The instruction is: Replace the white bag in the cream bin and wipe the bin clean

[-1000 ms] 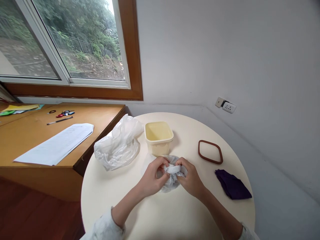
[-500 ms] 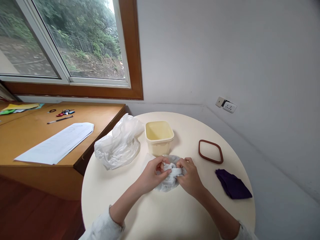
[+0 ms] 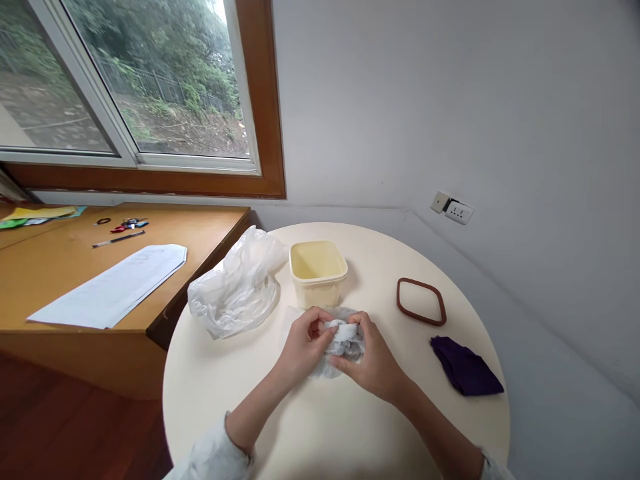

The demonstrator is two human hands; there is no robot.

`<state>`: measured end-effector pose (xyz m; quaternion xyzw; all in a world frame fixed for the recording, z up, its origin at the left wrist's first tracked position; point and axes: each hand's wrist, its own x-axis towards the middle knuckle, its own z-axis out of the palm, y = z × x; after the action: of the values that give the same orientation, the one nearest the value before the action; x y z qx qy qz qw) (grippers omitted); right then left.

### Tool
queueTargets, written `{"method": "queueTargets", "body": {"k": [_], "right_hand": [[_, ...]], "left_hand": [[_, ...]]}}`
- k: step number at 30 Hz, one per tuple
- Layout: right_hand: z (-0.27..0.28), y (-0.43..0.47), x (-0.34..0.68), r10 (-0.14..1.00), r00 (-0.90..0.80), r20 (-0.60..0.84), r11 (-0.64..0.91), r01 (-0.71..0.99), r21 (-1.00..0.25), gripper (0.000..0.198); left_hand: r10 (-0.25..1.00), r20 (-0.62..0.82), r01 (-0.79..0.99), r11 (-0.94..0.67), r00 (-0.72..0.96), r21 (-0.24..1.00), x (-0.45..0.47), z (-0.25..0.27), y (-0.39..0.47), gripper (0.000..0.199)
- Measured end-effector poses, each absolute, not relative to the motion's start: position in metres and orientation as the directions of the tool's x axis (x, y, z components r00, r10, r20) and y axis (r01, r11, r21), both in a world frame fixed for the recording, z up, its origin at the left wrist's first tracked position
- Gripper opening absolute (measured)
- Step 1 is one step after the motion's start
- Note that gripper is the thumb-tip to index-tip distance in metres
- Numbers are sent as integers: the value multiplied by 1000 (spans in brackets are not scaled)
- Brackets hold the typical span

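Observation:
A thin white plastic bag (image 3: pixel 346 332) is bunched and twisted between my hands, low over the front half of the round table (image 3: pixel 220 380). My left hand (image 3: pixel 306 345) pinches its left side with thumb and fingers. From the other side, my right hand (image 3: pixel 373 357) grips a folded strip of the same bag, thumb below and fingers above. Some of the bag spreads out loosely beneath and behind the fingers. Just beyond my hands stands a pale yellow square bin (image 3: pixel 320 293), its open top facing up.
Left of the bin lies a larger crumpled clear-white plastic bag (image 3: pixel 235 287). To the right are a brown rounded-square ring (image 3: pixel 421 301) and a folded purple cloth (image 3: pixel 467 367). A wooden desk (image 3: pixel 215 230) with paper sheets (image 3: pixel 115 287), a pen and keys adjoins on the left.
My right hand has rolled, its thumb now lower and its fingers further over the bag. The gathered strip has shifted slightly upward between my hands.

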<state>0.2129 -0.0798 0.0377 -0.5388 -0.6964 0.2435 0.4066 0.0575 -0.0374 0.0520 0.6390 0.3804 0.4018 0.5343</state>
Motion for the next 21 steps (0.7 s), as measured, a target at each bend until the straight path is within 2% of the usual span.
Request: {"method": "queueTargets", "body": {"k": [3, 9, 14, 18, 21], "right_hand": [[34, -77, 208, 939, -17, 344, 293, 563, -773, 29], [38, -71, 217, 928, 26, 372, 305, 519, -798, 13], [37, -68, 218, 912, 84, 401, 294, 548, -783, 11], [34, -65, 215, 877, 105, 468, 302, 638, -708, 14], [35, -63, 214, 880, 93, 466, 292, 669, -684, 17]], "left_hand": [[912, 118, 30, -142, 393, 989, 58, 51, -38, 20], [885, 158, 33, -192, 438, 981, 54, 51, -37, 24], [846, 109, -18, -117, 522, 993, 55, 55, -38, 26], [819, 39, -14, -37, 573, 999, 56, 57, -38, 29], [818, 18, -3, -20, 575, 1000, 56, 57, -37, 32]]}}
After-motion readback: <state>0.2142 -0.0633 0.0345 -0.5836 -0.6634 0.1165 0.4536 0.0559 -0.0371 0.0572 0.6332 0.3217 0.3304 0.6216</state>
